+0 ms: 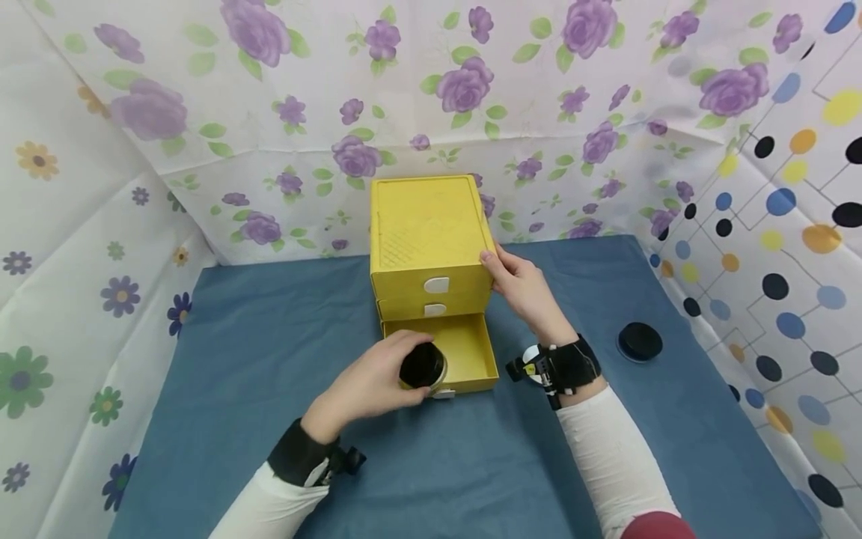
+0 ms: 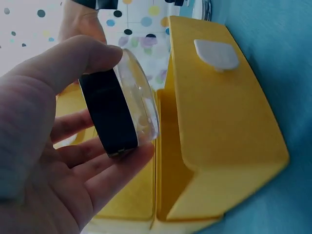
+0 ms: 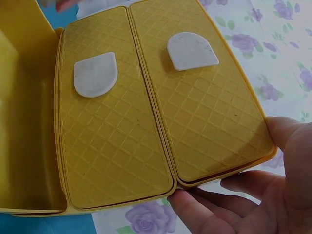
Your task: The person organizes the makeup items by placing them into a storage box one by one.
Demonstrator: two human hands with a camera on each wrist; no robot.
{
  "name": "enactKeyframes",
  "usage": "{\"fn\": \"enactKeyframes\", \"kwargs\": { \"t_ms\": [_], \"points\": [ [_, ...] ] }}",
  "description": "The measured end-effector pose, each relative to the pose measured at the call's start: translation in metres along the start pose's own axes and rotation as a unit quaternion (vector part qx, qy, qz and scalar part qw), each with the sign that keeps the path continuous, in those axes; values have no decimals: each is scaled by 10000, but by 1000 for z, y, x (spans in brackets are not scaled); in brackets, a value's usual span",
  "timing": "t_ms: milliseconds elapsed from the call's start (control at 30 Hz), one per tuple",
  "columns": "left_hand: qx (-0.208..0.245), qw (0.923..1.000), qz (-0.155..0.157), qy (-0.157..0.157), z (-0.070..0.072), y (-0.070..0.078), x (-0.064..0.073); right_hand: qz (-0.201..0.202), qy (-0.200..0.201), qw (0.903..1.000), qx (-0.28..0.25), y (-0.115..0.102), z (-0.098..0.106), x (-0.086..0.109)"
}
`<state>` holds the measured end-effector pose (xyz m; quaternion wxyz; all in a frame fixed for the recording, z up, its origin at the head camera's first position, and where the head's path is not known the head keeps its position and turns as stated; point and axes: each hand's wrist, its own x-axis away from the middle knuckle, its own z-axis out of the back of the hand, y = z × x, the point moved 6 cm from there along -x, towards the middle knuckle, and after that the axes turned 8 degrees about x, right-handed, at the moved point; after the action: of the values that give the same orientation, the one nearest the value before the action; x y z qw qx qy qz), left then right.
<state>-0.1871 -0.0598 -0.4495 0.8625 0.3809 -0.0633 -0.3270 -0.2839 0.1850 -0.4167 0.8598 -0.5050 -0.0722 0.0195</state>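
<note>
My left hand (image 1: 369, 380) holds a small round container with a black lid (image 2: 108, 114) and a clear body, over the pulled-out bottom drawer (image 1: 474, 352). In the left wrist view the container is tilted on its side, the thumb on one edge and fingers on the other. My right hand (image 1: 528, 293) grips the right front edge of the yellow drawer unit (image 1: 431, 224). In the right wrist view its thumb lies at the top edge and its fingers (image 3: 204, 214) at the side. The two upper drawers are closed, each with a white tab (image 3: 95, 74).
A black round lidded container (image 1: 640, 342) sits on the blue cloth (image 1: 283, 322) to the right. A white round thing (image 1: 533, 364) is partly hidden by the right wrist strap. Floral curtain (image 1: 357, 157) hangs behind the unit, dotted cloth (image 1: 795, 284) on the right.
</note>
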Motion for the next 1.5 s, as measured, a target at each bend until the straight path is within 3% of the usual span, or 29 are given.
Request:
{"fn": "enactKeyframes", "kwargs": {
  "t_ms": [367, 567, 900, 1500],
  "points": [
    [-118, 9989, 377, -239, -23, -2, -44, 146, -1, 9999, -81, 2, 1, 0],
    [-260, 9974, 566, -351, -38, -9, -56, 120, -69, 9999, -87, 3, 0, -1],
    [-437, 9904, 978, -877, -56, -18, -77, 107, -26, 9998, -155, 2, 1, 0],
    [-452, 9913, 488, -1140, -77, -16, -93, 104, -27, 9997, -201, 4, 0, -2]
  ]
}}
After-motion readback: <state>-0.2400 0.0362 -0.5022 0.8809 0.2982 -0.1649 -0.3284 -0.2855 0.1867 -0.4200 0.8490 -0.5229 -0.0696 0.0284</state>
